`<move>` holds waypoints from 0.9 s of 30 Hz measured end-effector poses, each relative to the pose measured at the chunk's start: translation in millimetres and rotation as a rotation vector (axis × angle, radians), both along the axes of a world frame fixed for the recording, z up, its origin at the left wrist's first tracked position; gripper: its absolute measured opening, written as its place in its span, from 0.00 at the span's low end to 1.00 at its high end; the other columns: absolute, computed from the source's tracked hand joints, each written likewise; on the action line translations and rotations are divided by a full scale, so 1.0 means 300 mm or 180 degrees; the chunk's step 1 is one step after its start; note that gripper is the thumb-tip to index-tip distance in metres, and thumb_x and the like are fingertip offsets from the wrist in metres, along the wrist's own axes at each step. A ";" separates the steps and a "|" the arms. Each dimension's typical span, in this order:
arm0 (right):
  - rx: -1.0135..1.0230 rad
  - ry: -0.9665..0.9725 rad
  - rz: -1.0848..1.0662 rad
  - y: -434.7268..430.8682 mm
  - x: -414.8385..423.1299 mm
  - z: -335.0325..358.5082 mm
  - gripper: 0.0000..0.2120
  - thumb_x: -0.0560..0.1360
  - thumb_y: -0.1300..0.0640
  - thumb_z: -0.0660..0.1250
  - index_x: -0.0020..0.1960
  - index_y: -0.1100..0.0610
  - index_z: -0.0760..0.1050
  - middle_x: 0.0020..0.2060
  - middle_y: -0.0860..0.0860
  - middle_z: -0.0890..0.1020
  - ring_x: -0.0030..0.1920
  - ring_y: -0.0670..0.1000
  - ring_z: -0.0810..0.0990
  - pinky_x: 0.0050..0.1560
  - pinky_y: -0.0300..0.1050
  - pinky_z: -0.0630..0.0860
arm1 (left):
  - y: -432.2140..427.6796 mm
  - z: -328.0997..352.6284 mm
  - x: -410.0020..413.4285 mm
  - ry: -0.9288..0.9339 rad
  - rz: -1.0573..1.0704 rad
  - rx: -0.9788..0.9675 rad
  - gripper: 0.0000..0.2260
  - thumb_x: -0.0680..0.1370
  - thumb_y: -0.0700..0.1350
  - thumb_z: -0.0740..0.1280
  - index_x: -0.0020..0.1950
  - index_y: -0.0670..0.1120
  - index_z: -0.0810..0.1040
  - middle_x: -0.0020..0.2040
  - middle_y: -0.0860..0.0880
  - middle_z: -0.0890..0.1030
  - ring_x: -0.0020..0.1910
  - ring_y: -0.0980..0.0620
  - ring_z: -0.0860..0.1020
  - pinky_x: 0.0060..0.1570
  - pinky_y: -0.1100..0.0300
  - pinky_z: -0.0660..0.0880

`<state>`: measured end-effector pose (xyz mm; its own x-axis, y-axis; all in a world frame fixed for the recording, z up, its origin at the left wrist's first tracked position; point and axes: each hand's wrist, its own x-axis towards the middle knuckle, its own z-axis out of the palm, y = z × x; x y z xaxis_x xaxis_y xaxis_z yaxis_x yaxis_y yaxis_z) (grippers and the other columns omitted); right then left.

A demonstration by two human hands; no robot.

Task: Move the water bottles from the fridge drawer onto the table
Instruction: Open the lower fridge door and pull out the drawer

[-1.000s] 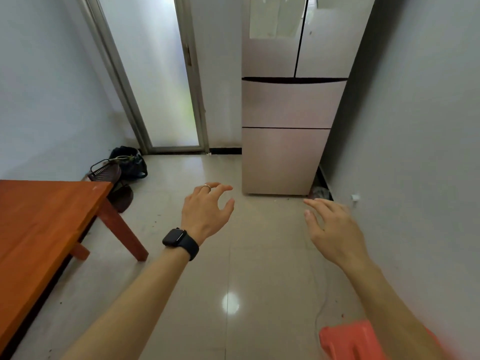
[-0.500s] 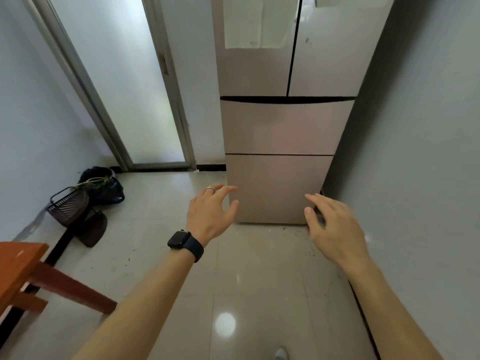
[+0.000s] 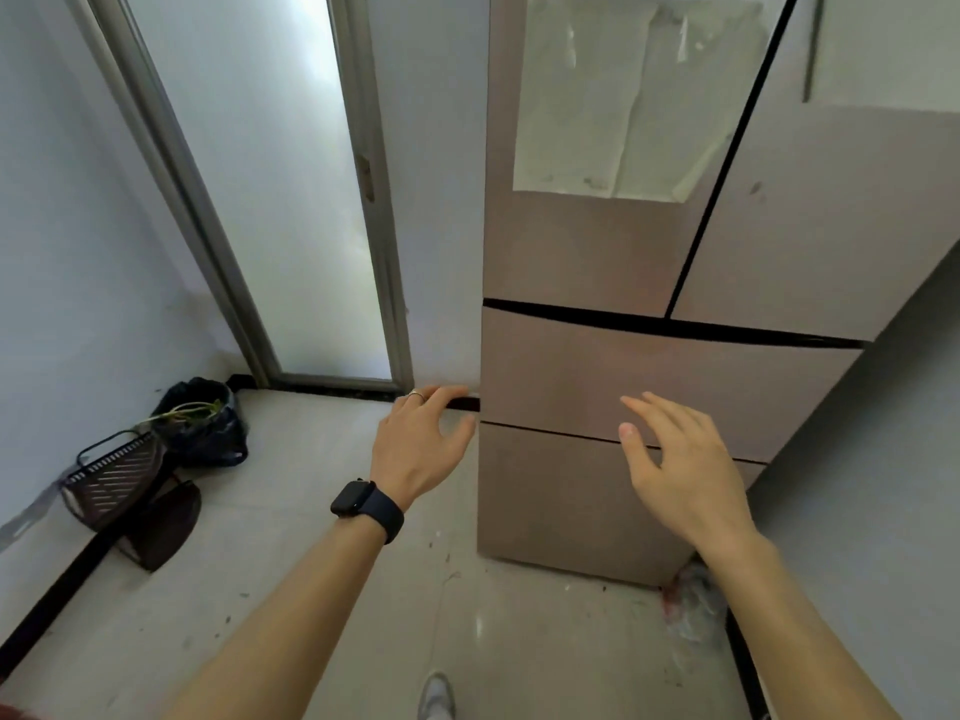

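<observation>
Head view: a tall pinkish-beige fridge (image 3: 675, 283) fills the right half of the frame, with two upper doors and, stacked below them, an upper drawer (image 3: 597, 371) and a lower drawer (image 3: 550, 496), both closed, so the water bottles cannot be seen. A frosted glass door (image 3: 270, 189) in a grey metal frame stands to the fridge's left, and pale floor tiles (image 3: 291, 553) run toward the camera. Against the left wall sit a black bag (image 3: 208, 433) with green stems poking out and a dark slotted basket (image 3: 111, 478) just beside it. Both forearms reach forward. The right hand (image 3: 680, 470) is spread, fingers loosely extended and parted, empty, palm turned toward the drawer fronts (whether it touches them cannot be told). The left hand (image 3: 421, 444) is also empty, fingers gently curled and apart, beside the fridge's left edge at the level of the drawer seam. It wears a black smartwatch (image 3: 363, 504) at the wrist and a thin ring (image 3: 415, 393).
</observation>
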<state>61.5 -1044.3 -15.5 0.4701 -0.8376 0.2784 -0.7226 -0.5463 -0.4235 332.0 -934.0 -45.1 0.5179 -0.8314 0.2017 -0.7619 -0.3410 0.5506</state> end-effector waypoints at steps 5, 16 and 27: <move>-0.0025 -0.0075 -0.0257 -0.281 0.292 0.025 0.23 0.82 0.43 0.57 0.75 0.45 0.66 0.77 0.45 0.62 0.76 0.50 0.58 0.74 0.55 0.63 | -0.347 0.033 0.281 0.0970 -0.0243 -0.0145 0.19 0.80 0.58 0.65 0.71 0.59 0.71 0.70 0.51 0.73 0.68 0.48 0.71 0.65 0.51 0.72; -0.0445 -0.0504 -0.1295 -0.719 0.732 -0.073 0.39 0.82 0.41 0.55 0.80 0.52 0.34 0.78 0.59 0.33 0.79 0.60 0.35 0.74 0.71 0.47 | -0.861 -0.036 0.517 0.2388 -0.0647 0.0071 0.26 0.76 0.66 0.66 0.69 0.52 0.71 0.63 0.53 0.77 0.63 0.52 0.76 0.59 0.59 0.71; -0.1193 -0.0299 -0.1471 -0.849 0.739 -0.205 0.41 0.81 0.35 0.50 0.77 0.52 0.27 0.76 0.70 0.44 0.78 0.64 0.36 0.74 0.71 0.39 | -0.923 -0.136 0.427 0.2205 -0.0047 -0.0530 0.24 0.73 0.69 0.62 0.57 0.51 0.73 0.50 0.56 0.79 0.50 0.60 0.77 0.51 0.59 0.75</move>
<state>283.3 -1298.9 -77.0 0.0398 -0.7860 0.6170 -0.8897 -0.3089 -0.3362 460.0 -1210.9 -86.0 0.5619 -0.8260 -0.0448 -0.2219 -0.2028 0.9537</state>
